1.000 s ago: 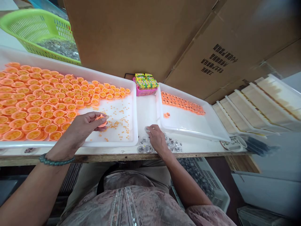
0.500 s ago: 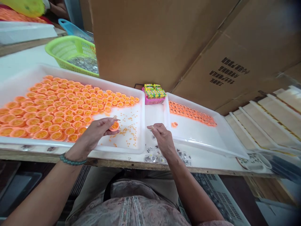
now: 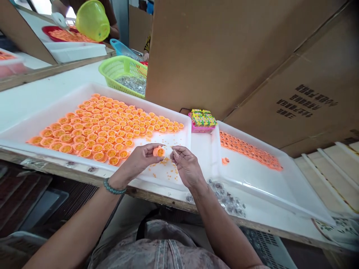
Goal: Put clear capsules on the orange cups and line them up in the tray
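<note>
My left hand [image 3: 141, 160] pinches a small orange cup [image 3: 158, 151] filled with yellow beads, held above the near right corner of the big white tray [image 3: 84, 93]. My right hand [image 3: 187, 166] is closed just to its right, fingertips nearly touching the cup; they pinch something small that I cannot make out. Rows of filled orange cups [image 3: 103, 129] cover most of the tray. Loose yellow beads [image 3: 168, 170] lie on its bare right end. Clear plastic lids [image 3: 228, 200] are heaped on the bench by my right wrist.
A second white tray [image 3: 280, 186] on the right holds a row of capped orange cups [image 3: 249, 149]. A pink box [image 3: 202, 120] stands between the trays. Cardboard sheets [image 3: 238, 56] rise behind. A green basket [image 3: 123, 71] stands behind the big tray. Another person with a yellow bowl [image 3: 92, 19] works far left.
Both hands have risen and come together: the left brought the orange cup to the right, the right lifted off the pile of lids. The camera has swung to the left.
</note>
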`<move>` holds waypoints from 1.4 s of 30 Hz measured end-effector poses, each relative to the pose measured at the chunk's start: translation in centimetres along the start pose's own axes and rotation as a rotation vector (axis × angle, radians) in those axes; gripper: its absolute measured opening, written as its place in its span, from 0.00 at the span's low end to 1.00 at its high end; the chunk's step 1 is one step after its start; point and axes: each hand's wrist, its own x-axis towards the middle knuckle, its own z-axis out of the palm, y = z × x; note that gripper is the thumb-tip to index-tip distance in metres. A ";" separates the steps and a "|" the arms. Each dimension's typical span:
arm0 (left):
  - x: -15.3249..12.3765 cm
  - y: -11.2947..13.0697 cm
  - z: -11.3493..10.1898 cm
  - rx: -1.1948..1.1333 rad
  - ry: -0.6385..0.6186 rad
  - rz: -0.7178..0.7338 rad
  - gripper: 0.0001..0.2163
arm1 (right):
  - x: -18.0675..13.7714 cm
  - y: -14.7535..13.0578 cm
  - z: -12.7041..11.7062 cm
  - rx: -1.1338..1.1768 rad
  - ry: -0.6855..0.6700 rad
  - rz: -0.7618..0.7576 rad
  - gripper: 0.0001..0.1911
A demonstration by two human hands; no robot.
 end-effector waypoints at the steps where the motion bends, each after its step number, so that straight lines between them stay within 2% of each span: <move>1: 0.0 -0.1 0.0 -0.017 -0.009 0.002 0.25 | 0.2 0.1 0.1 -0.017 -0.017 -0.002 0.10; 7: -0.1 0.0 -0.1 -0.080 -0.023 0.038 0.21 | 0.9 0.2 0.4 -0.174 -0.092 -0.032 0.13; 16: -0.5 0.5 0.0 -0.105 0.008 0.016 0.23 | 0.9 -0.6 0.4 -0.228 -0.103 -0.037 0.10; 22: -0.4 0.8 -0.1 -0.197 0.033 -0.082 0.20 | 1.5 -0.4 0.4 -0.294 -0.030 0.031 0.13; 29: -0.1 0.2 0.1 -0.144 0.006 -0.080 0.22 | 2.0 0.5 1.2 -0.350 0.043 0.083 0.16; 34: -0.1 0.3 0.3 -0.145 -0.005 -0.093 0.21 | 1.7 1.0 1.2 -0.398 0.044 0.028 0.12; 37: 0.0 0.6 0.3 -0.120 -0.035 -0.098 0.20 | 1.4 0.8 1.0 -0.533 0.015 -0.083 0.07; 40: 0.1 0.6 0.4 -0.108 -0.060 -0.098 0.19 | 1.3 0.3 0.8 -0.653 -0.025 -0.197 0.06; 42: 0.0 0.5 0.3 -0.085 -0.087 -0.091 0.19 | 1.4 0.1 0.7 -0.632 -0.022 -0.174 0.06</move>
